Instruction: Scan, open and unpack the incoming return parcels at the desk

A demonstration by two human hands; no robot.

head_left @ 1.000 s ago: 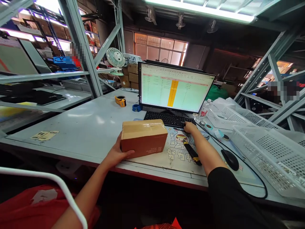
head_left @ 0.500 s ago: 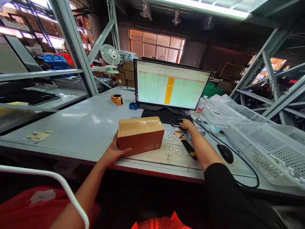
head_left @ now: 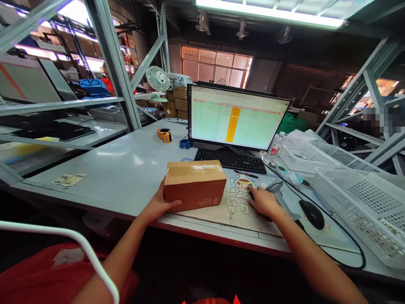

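My left hand (head_left: 163, 204) grips the left end of a brown cardboard box (head_left: 196, 190), thumb along its front and the other fingers hidden behind it. The box stands on the desk mat, with clear tape across its top. My right hand (head_left: 265, 202) is closed over a black and yellow utility knife (head_left: 250, 191) lying on the mat; most of the knife is covered by the hand. Right beside that hand rests a grey handheld scanner (head_left: 280, 196). A black pen (head_left: 247, 174) lies between the keyboard (head_left: 230, 160) and the mat's cartoon print.
Behind the keyboard stands a monitor (head_left: 237, 116) showing a spreadsheet. A mouse (head_left: 311, 214) with its cable and white plastic baskets (head_left: 363, 211) occupy the right side. An orange tape roll (head_left: 164, 135) and a blue one (head_left: 185, 144) sit left of the monitor. Metal posts frame the desk.
My right hand has come back from the keyboard toward me and closed over the utility knife. My left hand stays on the box. The whole view has shifted slightly.
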